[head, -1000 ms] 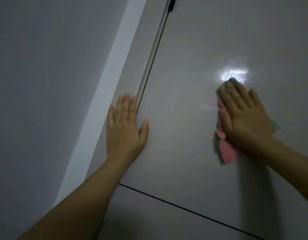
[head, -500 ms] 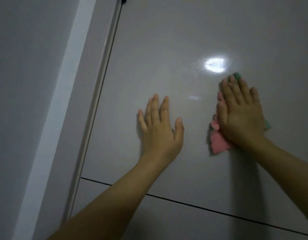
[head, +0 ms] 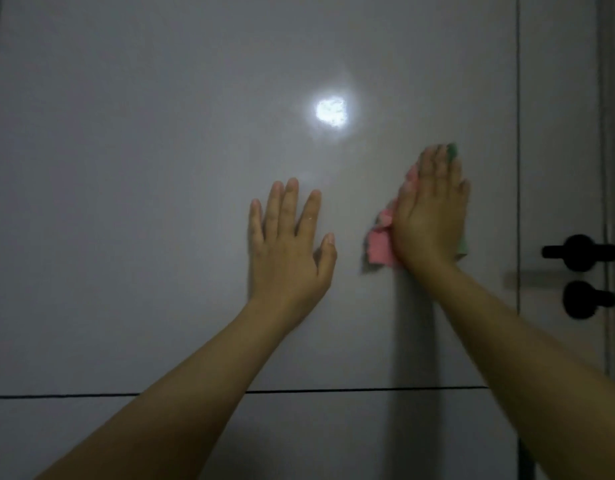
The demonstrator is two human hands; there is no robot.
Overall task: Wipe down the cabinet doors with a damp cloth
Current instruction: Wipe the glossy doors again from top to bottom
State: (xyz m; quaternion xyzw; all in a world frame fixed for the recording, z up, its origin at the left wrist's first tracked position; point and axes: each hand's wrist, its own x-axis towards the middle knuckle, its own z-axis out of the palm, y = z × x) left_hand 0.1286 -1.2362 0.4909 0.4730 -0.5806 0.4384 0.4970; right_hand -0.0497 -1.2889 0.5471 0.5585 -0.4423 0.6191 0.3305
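From the head camera, the right hand presses a crumpled pink-and-green damp cloth flat on the glossy grey cabinet door, fingers straight and together. The left hand — fingers straight, slightly spread — has slid rightward off the door's left edge; wiping is advancing toward the black door handle.

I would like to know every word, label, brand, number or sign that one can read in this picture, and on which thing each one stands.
None: no text can be read anywhere in the view.
Cabinet door: plain glossy surface, only a light reflection.
Cloth under the right hand: pink and green, no label visible.
Black handle: no marking visible.
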